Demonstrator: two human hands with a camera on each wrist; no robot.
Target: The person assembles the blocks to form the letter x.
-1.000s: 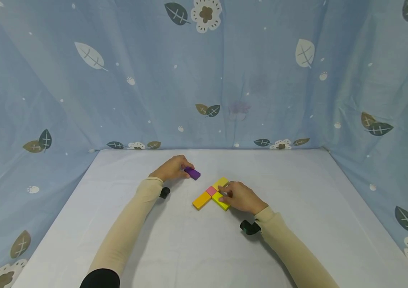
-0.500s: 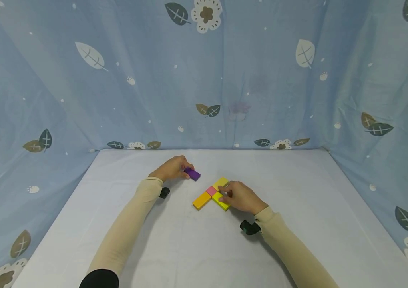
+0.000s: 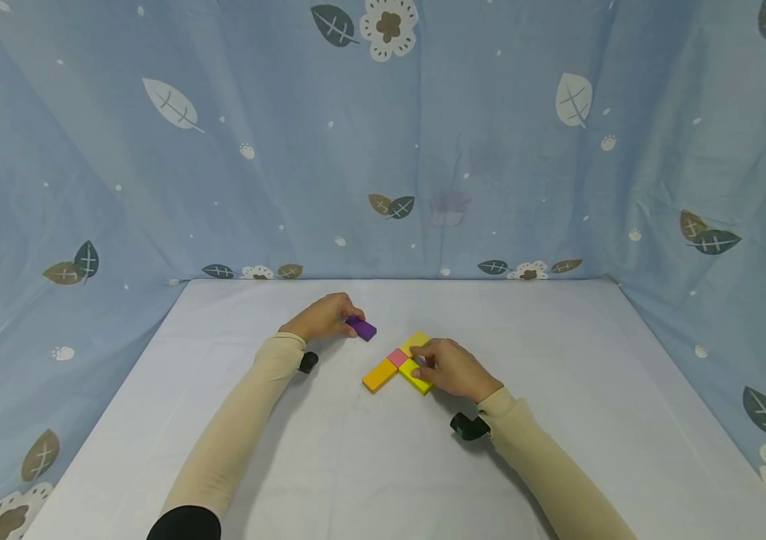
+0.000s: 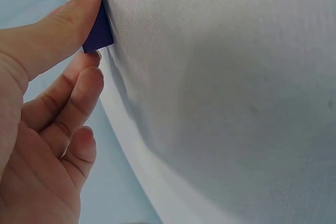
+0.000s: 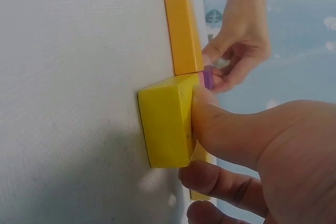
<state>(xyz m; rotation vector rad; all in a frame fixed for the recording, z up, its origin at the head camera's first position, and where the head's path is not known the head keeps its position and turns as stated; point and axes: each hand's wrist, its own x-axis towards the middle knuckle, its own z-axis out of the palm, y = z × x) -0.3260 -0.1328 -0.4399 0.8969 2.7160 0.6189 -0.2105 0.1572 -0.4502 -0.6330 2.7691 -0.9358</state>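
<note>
My left hand (image 3: 324, 316) pinches a purple block (image 3: 364, 329) at the table's far left of centre. In the left wrist view, the thumb lies along the purple block (image 4: 98, 34) while the lower fingers stay loosely curled. My right hand (image 3: 458, 370) holds a yellow block (image 3: 413, 377) with thumb and fingers. In the right wrist view, the thumb presses on the yellow block (image 5: 165, 124); part of the grip is hidden. A small pink block (image 3: 397, 358) touches it, with another yellow block (image 3: 416, 343) and an orange block (image 3: 379, 376) in line on either side.
All blocks lie on a white cloth-covered table (image 3: 355, 465). Blue patterned curtain (image 3: 274, 172) encloses its back and sides. A dark wrist camera (image 3: 469, 427) hangs under the right wrist, another dark camera (image 3: 309, 362) by the left.
My left hand has shifted the purple block very slightly toward the near side. The right hand and the joined blocks look nearly unmoved.
</note>
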